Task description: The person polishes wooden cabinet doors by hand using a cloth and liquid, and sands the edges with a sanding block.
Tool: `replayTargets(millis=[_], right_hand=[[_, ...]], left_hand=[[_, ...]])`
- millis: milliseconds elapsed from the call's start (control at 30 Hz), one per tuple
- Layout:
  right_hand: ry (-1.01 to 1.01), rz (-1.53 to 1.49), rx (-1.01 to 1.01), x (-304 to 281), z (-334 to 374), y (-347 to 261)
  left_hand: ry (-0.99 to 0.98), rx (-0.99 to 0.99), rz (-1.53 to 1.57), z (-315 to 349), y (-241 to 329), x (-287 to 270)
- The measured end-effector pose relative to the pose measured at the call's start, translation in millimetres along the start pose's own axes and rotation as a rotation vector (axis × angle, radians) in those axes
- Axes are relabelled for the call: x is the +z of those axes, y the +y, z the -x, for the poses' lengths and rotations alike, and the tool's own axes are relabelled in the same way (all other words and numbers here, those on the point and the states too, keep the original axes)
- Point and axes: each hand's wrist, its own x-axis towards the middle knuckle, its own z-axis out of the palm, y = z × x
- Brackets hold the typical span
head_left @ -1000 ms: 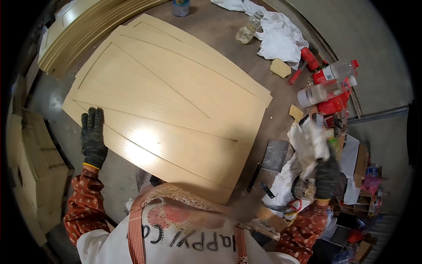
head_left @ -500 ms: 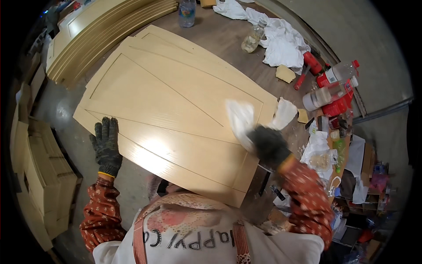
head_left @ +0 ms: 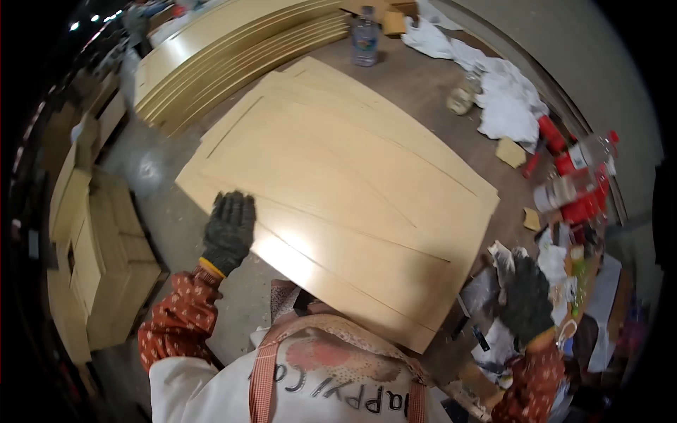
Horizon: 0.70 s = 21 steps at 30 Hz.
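Observation:
Two or more pale yellow panels (head_left: 338,169) with straight grooved lines lie stacked on a brown tabletop, slanting across the middle of the view. My left hand (head_left: 230,225), in a dark knitted glove, rests flat on the panels' near left edge with its fingers stretched out. Beyond the panels' right end, my right hand (head_left: 525,296), gloved alike, is over a cluttered patch of table. A crumpled, stained whitish cloth (head_left: 502,261) touches or lies beside its fingers. The fingertips are blurred, so whether they grip the cloth is unclear.
More curved panels (head_left: 233,60) are stacked at the far left. A water bottle (head_left: 364,39), a glass jar (head_left: 463,95), white cloths (head_left: 508,99), a yellow sponge (head_left: 510,152) and plastic bottles (head_left: 564,190) line the far and right sides. Cartons (head_left: 113,247) stand on the floor at left.
My right hand has left the panel surface, where it held a white cloth, and moved right to the clutter. My left hand stays on the panel edge. The whole view has shifted.

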Motion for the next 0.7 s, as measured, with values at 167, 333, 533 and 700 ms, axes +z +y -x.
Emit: replayTargets(millis=[167,333,533,700], right_hand=[[0.069,-0.123,-0.279,9,12,-16],[0.285,-0.786,0.225,24,8,11],[0.956,-0.304,0.126,23,3,109],[1.181,0.133,0.085,67,-84,156]], left_hand=[[0.018,0.101,0.085,-47,-11,-79],[-0.103,0.261,0.106,-77,-35,-170],[-0.123,0.442,0.327,-165,-123,-237],[0.251,-0.051,0.766,-197,-197,-198]])
